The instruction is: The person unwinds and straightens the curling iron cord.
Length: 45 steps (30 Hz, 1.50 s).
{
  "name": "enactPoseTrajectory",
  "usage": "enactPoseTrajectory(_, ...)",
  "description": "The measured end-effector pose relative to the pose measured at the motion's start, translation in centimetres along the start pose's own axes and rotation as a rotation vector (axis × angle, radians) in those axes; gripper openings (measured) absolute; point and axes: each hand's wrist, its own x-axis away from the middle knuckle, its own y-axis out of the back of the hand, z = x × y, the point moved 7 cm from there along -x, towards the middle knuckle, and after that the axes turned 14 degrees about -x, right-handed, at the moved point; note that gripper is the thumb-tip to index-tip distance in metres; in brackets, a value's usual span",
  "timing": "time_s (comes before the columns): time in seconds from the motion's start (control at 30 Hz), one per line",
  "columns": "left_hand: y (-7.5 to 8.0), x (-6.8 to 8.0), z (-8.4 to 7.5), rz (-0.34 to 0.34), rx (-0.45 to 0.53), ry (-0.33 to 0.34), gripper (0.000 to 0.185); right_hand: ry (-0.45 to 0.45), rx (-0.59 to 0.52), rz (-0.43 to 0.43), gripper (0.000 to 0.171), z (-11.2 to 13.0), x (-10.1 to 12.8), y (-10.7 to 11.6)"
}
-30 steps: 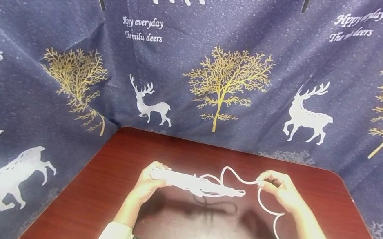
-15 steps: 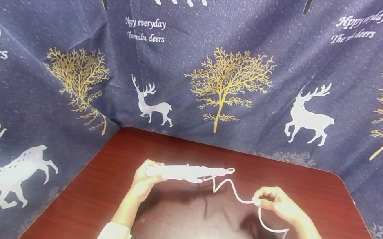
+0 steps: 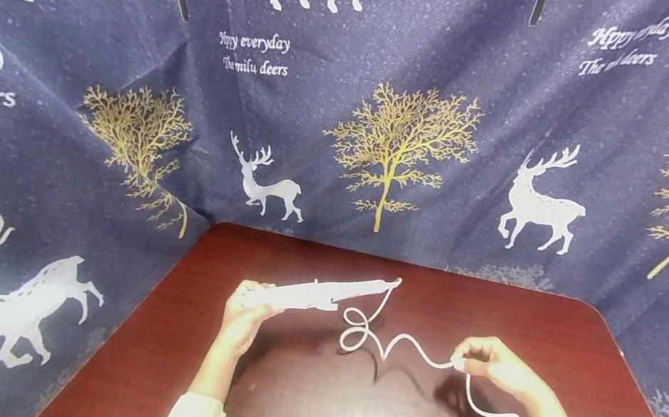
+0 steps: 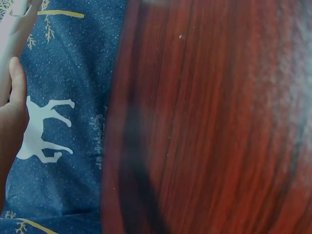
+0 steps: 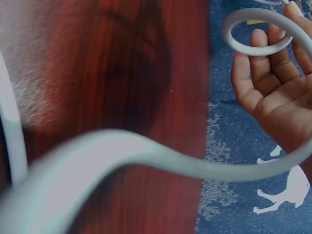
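Observation:
My left hand (image 3: 242, 317) grips the thick end of a long, slim white corded appliance (image 3: 321, 294), shaped like a hair styling iron and tilted up to the right above the table. Glare hides its details in the head view. From its far tip a white cord (image 3: 409, 337) drops, loops and runs across to my right hand (image 3: 499, 366), which pinches it between thumb and fingertips. In the left wrist view, part of the white body (image 4: 18, 34) shows above my thumb. The right wrist view has the cord (image 5: 185, 168) sweeping close past the camera, coiled before my fingers.
A reddish-brown wooden table (image 3: 327, 258) lies below both hands, with a bright light reflection near its front. Dark blue cloth (image 3: 359, 46) printed with deer and trees hangs behind and on both sides. The cord trails down past my right wrist.
The appliance's far tip has swung up and to the left, and its cord now hangs loose in loops below. My right hand has moved lower and slightly right, still pinching the cord.

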Motion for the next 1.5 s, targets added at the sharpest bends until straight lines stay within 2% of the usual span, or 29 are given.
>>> enactPoseTrajectory(0.2, -0.4, 0.2, -0.3, 0.037, 0.009, -0.030, 0.041, -0.042, 0.051, -0.103, 0.010, -0.9, 0.4, 0.4)
enactPoseTrajectory(0.43, -1.0, 0.6, -0.2, -0.002, -0.021, 0.021, 0.041, -0.030, 0.125, -0.188, 0.015, -0.4, 0.9, -0.1)
enactPoseTrajectory(0.53, -0.9, 1.1, -0.4, -0.012, -0.079, 0.017, 0.042, -0.059, 0.213, -0.304, 0.018, 0.4, 1.5, -0.5)
enactPoseTrajectory(0.63, -0.8, 1.8, -0.6, -0.005, -0.122, -0.003, 0.042, -0.140, 0.269, -0.440, 0.021, 1.3, 2.5, -1.1)
enactPoseTrajectory(0.7, -0.7, 2.2, -0.7, -0.011, -0.131, -0.011, 0.041, -0.177, 0.220, -0.499, 0.023, 1.8, 3.4, -1.9)
enactPoseTrajectory(0.87, 0.3, 3.2, -0.7, -0.070, -0.126, 0.014, 0.041, -0.136, 0.204, -0.615, 0.026, 3.0, 5.5, -4.4)
enactPoseTrajectory(0.9, 0.5, 3.4, -0.7, -0.082, -0.125, 0.023, 0.040, -0.132, 0.244, -0.648, 0.026, 3.2, 6.1, -4.9)
enactPoseTrajectory(0.97, 1.0, 3.6, -0.6, -0.106, -0.128, 0.043, 0.040, -0.131, 0.242, -0.715, 0.026, 3.4, 7.2, -5.9)
enactPoseTrajectory(1.13, 2.2, 4.2, -0.1, -0.171, -0.164, 0.102, 0.039, -0.214, 0.100, -0.945, 0.034, 2.5, 10.4, -7.2)
enactPoseTrajectory(1.2, 2.5, 4.3, 0.2, -0.178, -0.177, 0.125, 0.040, -0.266, 0.090, -1.037, 0.040, 2.0, 11.6, -7.3)
enactPoseTrajectory(1.3, 2.6, 4.3, 0.5, -0.172, -0.197, 0.141, 0.040, -0.360, 0.136, -1.147, 0.047, 1.0, 13.3, -7.1)
enactPoseTrajectory(1.4, 2.9, 4.2, 0.6, -0.177, -0.226, 0.137, 0.040, -0.493, 0.138, -1.213, 0.055, -0.6, 15.1, -6.8)
enactPoseTrajectory(1.5, 3.3, 4.1, 0.8, -0.201, -0.249, 0.142, 0.040, -0.620, 0.056, -1.163, 0.065, -2.7, 16.3, -6.7)
